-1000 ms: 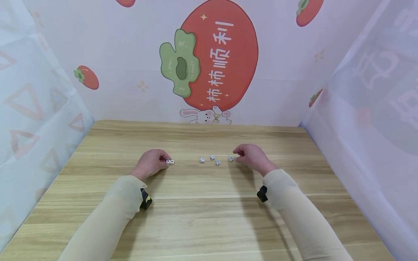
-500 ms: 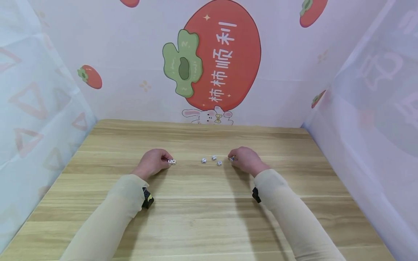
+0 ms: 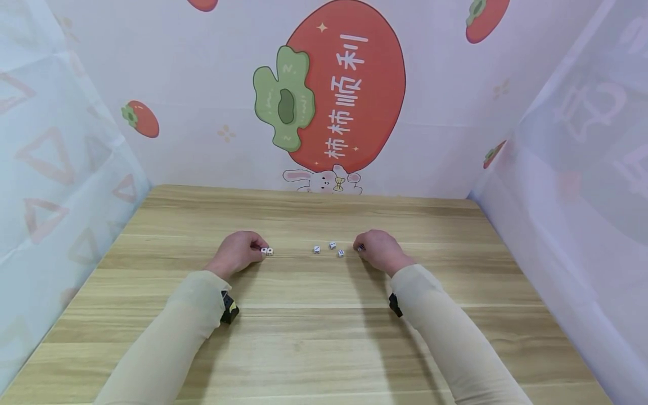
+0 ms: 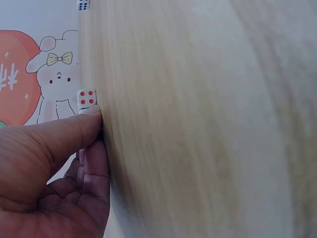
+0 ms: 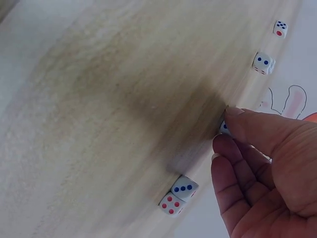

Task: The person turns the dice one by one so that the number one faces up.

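Observation:
My left hand (image 3: 237, 253) pinches a white die (image 3: 264, 251) between thumb and fingers, low at the wooden tabletop. Touching it on the right is a second die (image 3: 270, 252), whose four red pips face the left wrist camera. My right hand (image 3: 381, 248) has thumb and fingertips around another die (image 5: 225, 128), mostly covered, with a blue pip showing. Between the hands lie three loose dice: one on the left (image 3: 316, 250), one farther back (image 3: 332, 245) and one nearer my right hand (image 3: 341, 253).
Two more dice sit side by side past my right hand in the right wrist view, one with blue pips (image 5: 184, 187), one with red (image 5: 171, 204); the head view hides them. A printed cloth wall (image 3: 202, 152) rises behind the wooden table (image 3: 314, 349), with fabric sides left and right.
My right hand has moved left and closed its fingers around the rightmost loose die. The left hand keeps its pinch, and the head view has shifted slightly.

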`<state>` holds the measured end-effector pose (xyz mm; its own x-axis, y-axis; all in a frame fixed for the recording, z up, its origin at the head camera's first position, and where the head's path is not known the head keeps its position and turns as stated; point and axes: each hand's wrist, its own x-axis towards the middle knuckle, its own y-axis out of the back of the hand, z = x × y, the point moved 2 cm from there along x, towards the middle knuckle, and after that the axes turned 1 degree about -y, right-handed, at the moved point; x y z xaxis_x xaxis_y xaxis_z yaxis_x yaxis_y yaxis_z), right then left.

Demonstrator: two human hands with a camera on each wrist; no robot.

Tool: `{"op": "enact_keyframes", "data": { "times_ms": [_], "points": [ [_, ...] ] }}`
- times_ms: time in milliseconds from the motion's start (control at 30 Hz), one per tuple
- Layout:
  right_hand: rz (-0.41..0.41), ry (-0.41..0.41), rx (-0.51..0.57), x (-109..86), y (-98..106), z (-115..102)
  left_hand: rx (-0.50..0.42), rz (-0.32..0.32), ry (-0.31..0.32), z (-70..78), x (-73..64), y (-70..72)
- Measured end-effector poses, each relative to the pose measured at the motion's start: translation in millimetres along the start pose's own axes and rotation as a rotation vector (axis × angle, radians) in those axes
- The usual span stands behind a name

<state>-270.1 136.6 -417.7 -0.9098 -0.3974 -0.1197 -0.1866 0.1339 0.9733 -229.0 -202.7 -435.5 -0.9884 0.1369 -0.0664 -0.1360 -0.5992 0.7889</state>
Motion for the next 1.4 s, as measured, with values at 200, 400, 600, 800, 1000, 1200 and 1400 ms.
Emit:
{"op": "enact_keyframes", "data": {
  "times_ms": [200, 400, 600, 800, 1000, 1200, 1400],
  "points": [
    [0.005, 0.008, -0.016, -0.1, -0.7, 0.4, 0.006, 0.002, 0.007, 1.4, -1.0, 0.5],
    [-0.001, -0.012, -0.013, -1.1, -0.3, 0.2, 0.012, -0.001, 0.012, 2.3, -0.7, 0.2],
    [0.008, -0.028, 0.046, -5.3, 1.2, -1.8, 0.011, -0.003, 0.015, 1.8, 0.1, -0.3],
    [0.035, -0.024, 0.131, -11.7, 3.0, -5.7, 0.007, -0.005, 0.014, 1.6, -0.1, -0.3],
    [0.067, -0.018, 0.219, -16.6, 1.5, -4.1, 0.014, -0.006, -0.001, 1.3, -0.9, -0.2],
    [0.071, -0.003, 0.331, -22.5, 2.1, -2.9, 0.013, -0.008, 0.001, 0.2, -0.9, -0.7],
    [0.093, 0.019, 0.424, -27.4, 2.9, -0.2, -0.001, -0.005, 0.000, -0.7, -0.7, -1.5]
  ]
}}
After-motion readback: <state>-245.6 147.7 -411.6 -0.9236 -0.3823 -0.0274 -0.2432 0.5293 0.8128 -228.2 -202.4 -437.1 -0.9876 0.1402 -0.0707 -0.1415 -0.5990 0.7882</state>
